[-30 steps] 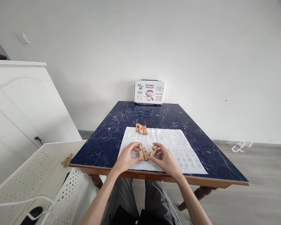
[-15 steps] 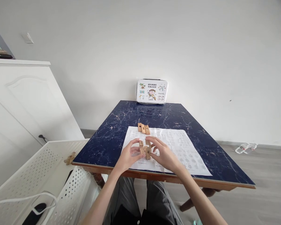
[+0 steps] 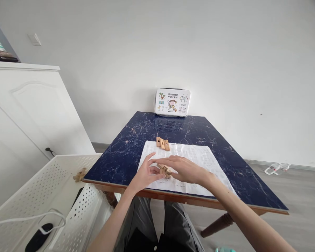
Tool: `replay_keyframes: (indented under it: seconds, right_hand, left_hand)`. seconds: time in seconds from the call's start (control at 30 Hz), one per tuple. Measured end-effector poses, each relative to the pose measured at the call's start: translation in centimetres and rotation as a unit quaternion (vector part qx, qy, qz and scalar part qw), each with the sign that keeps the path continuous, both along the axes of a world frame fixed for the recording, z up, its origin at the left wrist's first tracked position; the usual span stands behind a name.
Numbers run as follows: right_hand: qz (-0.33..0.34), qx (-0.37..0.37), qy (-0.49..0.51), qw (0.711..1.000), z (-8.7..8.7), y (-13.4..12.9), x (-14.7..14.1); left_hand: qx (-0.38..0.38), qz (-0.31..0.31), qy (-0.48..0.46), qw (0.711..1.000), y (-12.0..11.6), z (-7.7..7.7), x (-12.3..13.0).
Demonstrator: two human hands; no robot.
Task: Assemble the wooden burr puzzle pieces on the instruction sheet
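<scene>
Notched wooden puzzle pieces (image 3: 166,171) sit between my hands, low over the paper and partly hidden by fingers. My left hand (image 3: 144,177) is closed on them from the left, thumb at the near side. My right hand (image 3: 187,169) reaches over from the right, its fingers stretched across the top toward my left fingers and its thumb against the pieces' right side. Just beyond lie several loose wooden puzzle pieces (image 3: 163,144), side by side on the far edge of a printed sheet (image 3: 199,159).
The sheet lies on a dark blue marbled table (image 3: 126,147). A white cartoon-printed case (image 3: 172,102) stands at its back against the wall. Left of the table is a white perforated basket (image 3: 23,189) with a cable inside. Clear bottles (image 3: 277,168) lie on the floor at right.
My right hand has swung over the top of the wooden pieces, turning flatter and reaching left. The pieces now sit tilted and closer together between my hands.
</scene>
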State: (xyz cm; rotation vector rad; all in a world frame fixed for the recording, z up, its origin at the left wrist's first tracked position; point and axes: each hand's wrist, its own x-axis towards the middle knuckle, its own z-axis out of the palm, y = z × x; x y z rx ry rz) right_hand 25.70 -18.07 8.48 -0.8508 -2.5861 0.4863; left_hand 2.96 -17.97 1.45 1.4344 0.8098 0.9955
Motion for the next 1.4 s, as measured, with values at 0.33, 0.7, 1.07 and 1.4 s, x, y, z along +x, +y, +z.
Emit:
replay_keyframes:
  seconds: [0.33,0.7,1.07,1.4]
  right_hand:
    - [0.049,-0.060,0.001,0.997,2.2,0.6,-0.2]
    - [0.036,-0.048,-0.128,0.990,2.8,0.2,-0.6]
    - [0.032,-0.032,-0.022,0.999,1.2,-0.4,-0.3]
    - [-0.110,-0.022,0.140,0.984,-3.0,-0.7,-0.6]
  left_hand:
    - [-0.009,-0.036,-0.002,0.999,-0.4,0.3,-0.1]
    - [-0.020,-0.045,-0.017,0.999,-0.2,0.2,-0.4]
    - [-0.031,-0.027,-0.049,0.998,0.1,0.0,-0.7]
    - [-0.022,0.014,-0.027,0.999,0.5,-0.2,-0.4]
